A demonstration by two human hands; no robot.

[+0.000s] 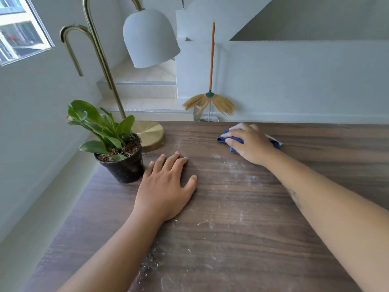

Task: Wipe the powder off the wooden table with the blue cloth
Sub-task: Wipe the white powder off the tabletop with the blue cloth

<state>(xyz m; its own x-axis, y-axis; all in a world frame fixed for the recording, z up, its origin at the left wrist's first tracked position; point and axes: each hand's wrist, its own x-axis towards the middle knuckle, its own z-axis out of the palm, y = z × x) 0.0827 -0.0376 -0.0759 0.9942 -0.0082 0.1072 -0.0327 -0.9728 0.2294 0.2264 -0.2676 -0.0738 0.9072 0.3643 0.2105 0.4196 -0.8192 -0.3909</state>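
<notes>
The dark wooden table [315, 218] fills the lower part of the view. White powder [240, 171] is smeared in streaks across its middle, with more flecks near the front by my left forearm. My right hand [250, 144] lies over the crumpled blue cloth [223, 139] near the table's far edge, fingers curled onto it and pressing it to the wood. Most of the cloth is hidden under the hand. My left hand [166, 190] rests flat on the table, fingers spread, holding nothing.
A potted green plant in a black pot [124, 165] stands just left of my left hand. Behind it sits the brass base [149, 133] of a lamp with a white shade. A broom [210, 98] leans on the wall beyond the table.
</notes>
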